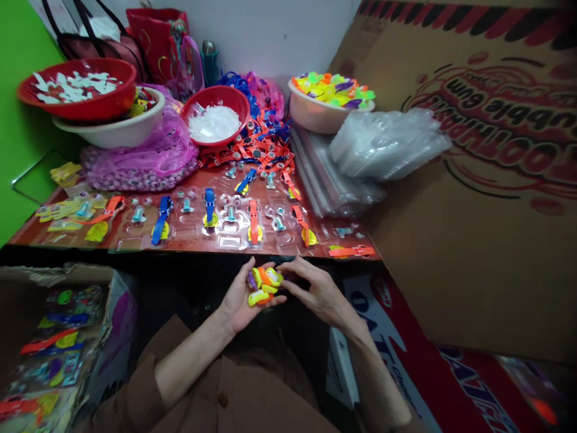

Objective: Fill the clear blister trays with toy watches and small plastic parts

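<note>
My left hand [238, 299] is palm up in front of my body, cupped around several small plastic pieces [259, 296] in yellow, orange and purple; some carry white parts. From the right, my right hand [318, 290] reaches in with thumb and fingertips at a yellow piece [274, 276] on the edge of the pile. Just beyond both hands, clear plastic blister trays [229, 241] lie in rows on the red-brown table [189, 248]. Orange straps [253, 221] and blue straps [161, 221] with yellow discs lie in them, along with small teal-and-clear parts [231, 213].
Behind the trays are a red bowl of clear pieces [246, 114], a cream bowl of bright pieces [311, 117], a red bowl of white pieces [76, 109] and stacked clear packaging [383, 147]. A large cardboard box [473, 252] stands right. Filled packs lie in an open box [106, 279] lower left.
</note>
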A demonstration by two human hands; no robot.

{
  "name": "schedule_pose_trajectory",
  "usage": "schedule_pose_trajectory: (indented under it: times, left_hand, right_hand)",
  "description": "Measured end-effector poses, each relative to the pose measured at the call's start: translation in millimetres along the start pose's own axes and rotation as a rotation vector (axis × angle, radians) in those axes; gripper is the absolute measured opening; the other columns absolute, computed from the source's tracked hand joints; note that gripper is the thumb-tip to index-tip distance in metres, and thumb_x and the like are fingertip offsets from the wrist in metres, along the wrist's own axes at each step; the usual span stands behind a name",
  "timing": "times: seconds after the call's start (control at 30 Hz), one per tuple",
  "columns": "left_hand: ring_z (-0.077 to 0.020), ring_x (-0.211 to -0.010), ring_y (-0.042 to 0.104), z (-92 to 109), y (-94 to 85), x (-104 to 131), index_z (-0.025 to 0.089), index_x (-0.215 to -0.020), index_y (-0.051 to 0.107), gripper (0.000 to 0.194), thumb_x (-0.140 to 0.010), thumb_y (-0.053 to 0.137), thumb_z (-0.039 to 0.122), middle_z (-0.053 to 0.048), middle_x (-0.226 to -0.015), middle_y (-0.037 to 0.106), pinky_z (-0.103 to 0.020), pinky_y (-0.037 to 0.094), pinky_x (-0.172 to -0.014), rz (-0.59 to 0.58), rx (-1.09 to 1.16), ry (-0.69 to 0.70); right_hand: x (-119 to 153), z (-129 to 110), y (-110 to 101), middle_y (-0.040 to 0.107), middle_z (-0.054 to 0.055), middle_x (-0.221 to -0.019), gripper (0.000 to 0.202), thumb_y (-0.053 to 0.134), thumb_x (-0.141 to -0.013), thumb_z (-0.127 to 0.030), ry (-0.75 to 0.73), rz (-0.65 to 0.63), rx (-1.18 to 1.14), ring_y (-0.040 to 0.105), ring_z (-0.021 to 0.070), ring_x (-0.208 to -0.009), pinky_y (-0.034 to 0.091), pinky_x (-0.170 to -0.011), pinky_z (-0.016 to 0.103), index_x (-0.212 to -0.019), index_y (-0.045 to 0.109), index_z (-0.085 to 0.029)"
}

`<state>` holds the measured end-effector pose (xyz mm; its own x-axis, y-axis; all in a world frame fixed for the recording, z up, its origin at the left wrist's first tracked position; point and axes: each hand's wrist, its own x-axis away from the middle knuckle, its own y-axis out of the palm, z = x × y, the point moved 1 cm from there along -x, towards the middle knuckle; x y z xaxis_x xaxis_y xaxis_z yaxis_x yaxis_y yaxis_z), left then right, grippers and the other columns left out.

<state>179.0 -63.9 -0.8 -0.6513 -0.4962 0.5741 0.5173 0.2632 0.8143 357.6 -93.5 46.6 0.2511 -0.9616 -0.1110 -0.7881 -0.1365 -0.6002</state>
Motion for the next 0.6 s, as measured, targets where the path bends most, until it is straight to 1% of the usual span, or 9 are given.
schedule_pose_trajectory:
  times: [0.1, 0.3, 0.4, 0.5, 0.6]
  left_hand:
    - [-0.0253, -0.083, 0.074, 0.4, -2.8, 0.0, 0.009, -0.121, 0.065, 0.043, -0.100, 0.051, 0.044, -0.016, -0.102, 0.074, -0.045, 0.063, -0.076, 0.024, -0.013, 0.010]
    - [-0.0248, -0.081, 0.074, 0.2, -3.2, 2.6, 0.009, -0.116, 0.066, 0.044, -0.101, 0.047, 0.045, -0.016, -0.098, 0.075, -0.042, 0.064, -0.070, 0.036, -0.013, -0.001]
    - [-0.0239, -0.081, 0.074, -1.8, -3.4, 2.2, 0.009, -0.118, 0.066, 0.044, -0.101, 0.048, 0.045, -0.015, -0.099, 0.075, -0.041, 0.064, -0.071, 0.026, -0.018, 0.004]
    - [-0.0223, -0.080, 0.074, -4.6, -3.7, 1.2, 0.010, -0.118, 0.066, 0.043, -0.101, 0.049, 0.045, -0.014, -0.102, 0.075, -0.041, 0.064, -0.073, -0.003, -0.014, 0.005]
    - [-0.0210, -0.078, 0.074, -6.2, -3.2, 2.7, 0.010, -0.115, 0.067, 0.041, -0.100, 0.051, 0.045, -0.013, -0.100, 0.075, -0.039, 0.064, -0.074, -0.027, 0.000, 0.006]
  right_hand:
    - [1.8, 1.8, 2.7, 0.066, 0.005, -0.099, 0.015, 0.059, -0.097, -0.028, 0.026, 0.021, -0.020, 0.065, 0.0184, -0.087, 0.055, -0.079, 0.032, -0.109, 0.068, -0.025]
    - [4.1, -0.3, 1.3, 0.066, 0.005, -0.104, 0.015, 0.063, -0.095, -0.026, 0.014, -0.029, -0.046, 0.064, 0.0190, -0.094, 0.054, -0.085, 0.033, -0.109, 0.068, -0.025]
    - [2.6, -2.8, 0.4, 0.066, 0.005, -0.103, 0.014, 0.063, -0.095, -0.028, 0.020, 0.000, -0.007, 0.064, 0.0195, -0.093, 0.053, -0.084, 0.034, -0.108, 0.068, -0.024]
    - [0.4, -4.5, 2.6, 0.066, 0.004, -0.096, 0.017, 0.065, -0.094, -0.033, 0.031, 0.026, 0.084, 0.063, 0.0206, -0.089, 0.052, -0.080, 0.035, -0.108, 0.069, -0.025]
    - [0.2, -3.5, 8.2, 0.065, 0.005, -0.096, 0.023, 0.064, -0.095, -0.036, 0.017, -0.006, 0.128, 0.062, 0.0213, -0.090, 0.052, -0.081, 0.036, -0.115, 0.069, -0.026]
